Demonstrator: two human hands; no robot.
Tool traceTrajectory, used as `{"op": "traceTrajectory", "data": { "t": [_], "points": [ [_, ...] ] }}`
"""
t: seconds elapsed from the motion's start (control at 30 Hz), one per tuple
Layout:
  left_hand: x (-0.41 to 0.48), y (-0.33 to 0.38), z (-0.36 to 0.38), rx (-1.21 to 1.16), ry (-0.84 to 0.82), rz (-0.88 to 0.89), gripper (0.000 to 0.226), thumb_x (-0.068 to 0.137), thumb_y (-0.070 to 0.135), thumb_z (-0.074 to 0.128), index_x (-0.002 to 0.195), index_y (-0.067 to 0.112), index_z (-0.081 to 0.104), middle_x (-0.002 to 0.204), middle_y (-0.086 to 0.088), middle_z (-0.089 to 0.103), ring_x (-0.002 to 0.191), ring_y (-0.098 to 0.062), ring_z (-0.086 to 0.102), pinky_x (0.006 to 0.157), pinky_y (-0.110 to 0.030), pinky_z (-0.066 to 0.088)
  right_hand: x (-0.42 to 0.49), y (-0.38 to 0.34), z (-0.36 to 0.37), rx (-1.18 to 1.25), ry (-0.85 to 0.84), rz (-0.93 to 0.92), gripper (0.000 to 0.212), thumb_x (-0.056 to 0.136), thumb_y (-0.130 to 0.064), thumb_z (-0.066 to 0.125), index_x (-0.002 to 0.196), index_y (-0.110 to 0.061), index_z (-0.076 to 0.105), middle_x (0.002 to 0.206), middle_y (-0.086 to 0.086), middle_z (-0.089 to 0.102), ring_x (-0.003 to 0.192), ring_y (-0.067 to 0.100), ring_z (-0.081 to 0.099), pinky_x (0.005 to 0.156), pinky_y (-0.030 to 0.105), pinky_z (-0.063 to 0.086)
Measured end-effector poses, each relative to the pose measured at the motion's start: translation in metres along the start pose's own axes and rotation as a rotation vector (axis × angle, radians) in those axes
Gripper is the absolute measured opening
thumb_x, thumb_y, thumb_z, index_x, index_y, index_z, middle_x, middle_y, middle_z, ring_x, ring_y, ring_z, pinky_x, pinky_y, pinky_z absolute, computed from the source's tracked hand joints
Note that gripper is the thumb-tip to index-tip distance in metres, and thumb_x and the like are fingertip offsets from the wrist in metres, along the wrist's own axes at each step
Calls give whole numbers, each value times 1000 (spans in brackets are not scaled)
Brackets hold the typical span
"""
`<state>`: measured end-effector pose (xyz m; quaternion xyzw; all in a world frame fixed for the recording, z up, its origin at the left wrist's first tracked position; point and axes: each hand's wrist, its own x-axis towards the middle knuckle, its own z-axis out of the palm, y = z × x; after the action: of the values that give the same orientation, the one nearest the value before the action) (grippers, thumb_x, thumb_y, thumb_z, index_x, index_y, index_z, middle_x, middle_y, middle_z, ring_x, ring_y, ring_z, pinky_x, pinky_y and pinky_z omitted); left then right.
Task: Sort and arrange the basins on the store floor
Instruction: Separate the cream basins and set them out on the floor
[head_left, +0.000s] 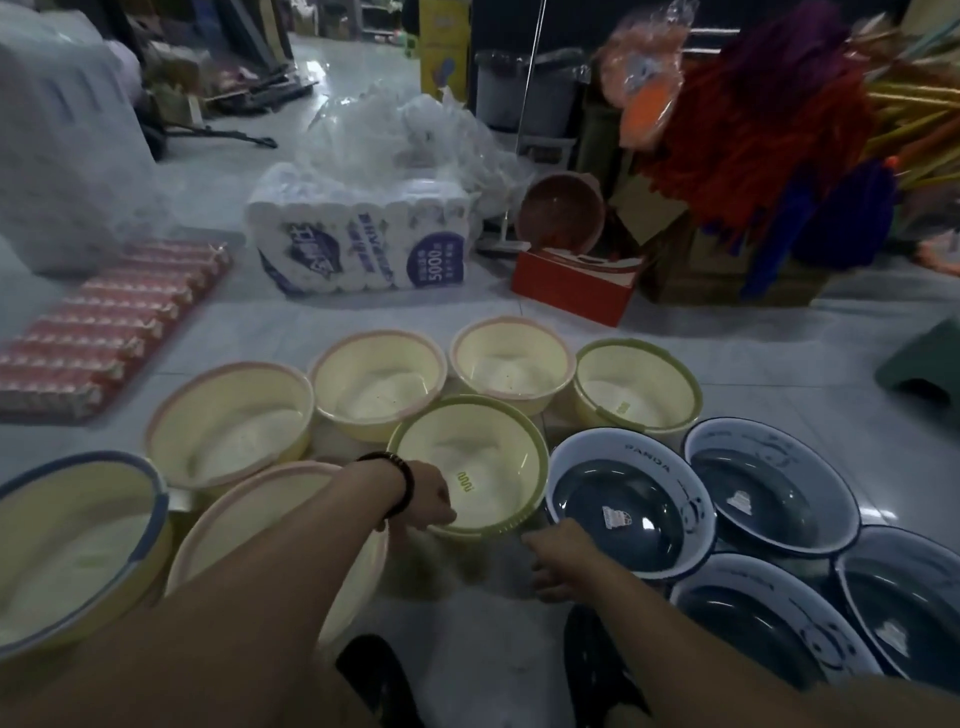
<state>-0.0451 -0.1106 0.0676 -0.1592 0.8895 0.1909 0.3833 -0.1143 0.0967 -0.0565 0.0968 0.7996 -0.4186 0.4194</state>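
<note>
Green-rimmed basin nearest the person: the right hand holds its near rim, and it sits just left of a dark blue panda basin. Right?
Wrong hand. The head view shows the left hand holding the near rim of the green-rimmed basin; the right hand is off it. It does sit just left of a dark blue panda basin.

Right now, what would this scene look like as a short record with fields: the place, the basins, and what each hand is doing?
Place: tiled store floor
Light basins: seven cream basins, left and centre, with pink, green or blue rims
Dark basins: four dark blue panda basins, clustered on the right
Left hand: grips the near rim of a green-rimmed basin
Right hand: low beside that basin; grip unclear
Behind: tissue-roll pack, red box, mops
</note>
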Motion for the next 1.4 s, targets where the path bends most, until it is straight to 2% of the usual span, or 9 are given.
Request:
{"op": "traceTrajectory", "data": {
  "t": [0.17, 0.3, 0.47, 0.6, 0.77, 0.9, 1.07, 1.23, 1.4],
  "points": [
    [50, -9, 4, -49, -114, -20, 42, 100, 41, 48, 137, 23, 57, 130, -2, 60, 107, -22, 68, 93, -36, 57, 81, -7, 23, 194, -80, 140, 14, 95, -20, 65, 100, -10, 56, 93, 14, 62, 93, 37, 69, 74, 41, 57],
    [80, -16, 4, -116, -329, -69, 40, 99, 47, 51, 133, 28, 60, 124, -4, 68, 103, -24, 72, 88, -39, 58, 169, -3, 41, 398, -45, 184, 58, 92, -25, 66, 145, -14, 46, 134, 15, 58, 118, 39, 60, 91, 46, 55],
    [89, -16, -11, -146, -60, -35, 36, 98, 45, 54, 129, 28, 62, 126, 2, 64, 95, -18, 69, 85, -33, 60, 245, 17, 53, 703, -32, 256, 57, 97, -24, 67, 148, -20, 43, 146, 17, 56, 124, 44, 61, 100, 63, 52],
    [82, -15, -13, -138, -148, -114, 35, 99, 48, 51, 126, 28, 61, 108, 1, 67, 96, -23, 73, 79, -35, 59, 225, 27, 65, 734, 121, 176, 63, 99, -15, 61, 152, -40, 38, 142, 8, 58, 113, 40, 65, 81, 57, 62],
    [69, 9, -10, -120, -106, -105, 39, 98, 49, 52, 128, 25, 61, 106, -1, 67, 91, -23, 73, 77, -39, 58, 161, 49, 77, 782, 89, 197, 37, 103, -16, 58, 135, -33, 49, 125, 14, 64, 110, 41, 66, 63, 39, 60],
    [63, 26, 1, -168, -80, -72, 39, 99, 50, 51, 126, 24, 62, 115, -3, 70, 99, -22, 74, 89, -43, 60, 142, 71, 64, 609, 99, 242, 28, 104, -10, 57, 130, -20, 52, 116, 19, 65, 105, 41, 69, 59, 41, 62],
    [67, 35, 5, 125, -38, -51, 49, 101, 53, 47, 138, 23, 58, 136, -3, 61, 117, -21, 63, 99, -37, 51, 155, 63, 14, 154, 86, 248, 48, 91, -23, 61, 132, 0, 54, 124, 17, 64, 104, 31, 65, 95, 41, 58],
    [85, 54, -15, -51, 220, 42, 42, 99, 49, 53, 137, 31, 55, 132, 6, 61, 116, -17, 59, 100, -35, 49, 184, -31, -94, 43, 178, 38, 43, 85, -25, 59, 122, -4, 61, 108, 14, 68, 89, 31, 66, 81, 45, 60],
    [111, 76, -28, -79, 385, 101, 31, 97, 52, 52, 125, 38, 57, 117, 15, 65, 100, -9, 63, 94, -33, 53, 235, -111, -180, -553, 389, -146, 28, 102, -17, 51, 121, 0, 64, 129, 21, 66, 118, 37, 63, 82, 37, 49]
  ]
}}
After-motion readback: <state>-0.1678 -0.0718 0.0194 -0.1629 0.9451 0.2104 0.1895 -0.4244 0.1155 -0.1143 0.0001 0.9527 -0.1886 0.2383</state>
